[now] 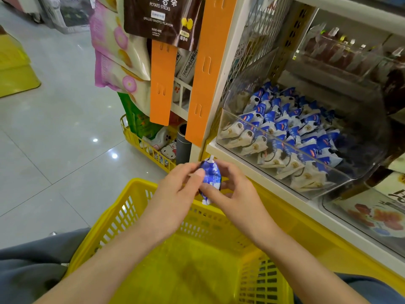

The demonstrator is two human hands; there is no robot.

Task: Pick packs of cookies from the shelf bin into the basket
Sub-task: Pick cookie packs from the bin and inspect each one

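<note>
A small blue-and-white cookie pack [210,175] is held upright between both hands above the far rim of the yellow plastic basket [122,216]. My left hand [175,194] pinches its left side with thumb and fingers. My right hand [232,191] pinches its right side. The basket's inside shows only its yellow bottom. To the right, a clear shelf bin [230,126] holds several more blue-and-white cookie packs [291,132].
Orange hanging strips [208,69] with snack bags hang left of the white shelf upright. A smaller yellow wire basket [140,141] of goods sits on the floor behind. Another clear bin [372,213] sits lower right. Grey tiled floor lies to the left.
</note>
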